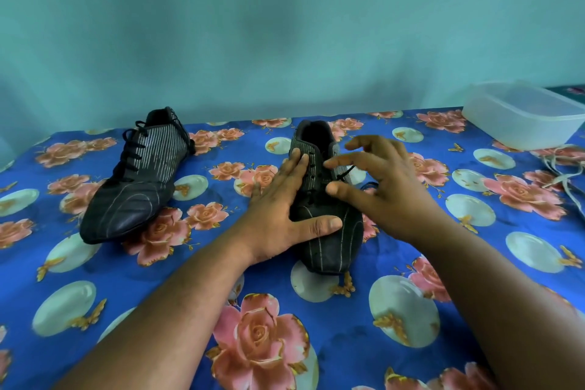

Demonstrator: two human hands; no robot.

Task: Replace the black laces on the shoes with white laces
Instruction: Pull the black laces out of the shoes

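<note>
The left hand (pixel 286 209) pressed flat, fingers straight, steadying the near shoe (pixel 326 199) while the right hand (pixel 380 180), fingers loosely spread and gripping nothing, reached its black lace (pixel 346 171).

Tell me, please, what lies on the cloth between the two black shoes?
In the head view, only bare flowered cloth lies between the far shoe and the near shoe; the left hand holds the near shoe.

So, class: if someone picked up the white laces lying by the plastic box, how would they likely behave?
The white laces lie in loose curves on the cloth, so they are probably floppy and would dangle. They look thin, so likely very light. Being tangled together beside the box, they may well lift as one bunch.
</note>
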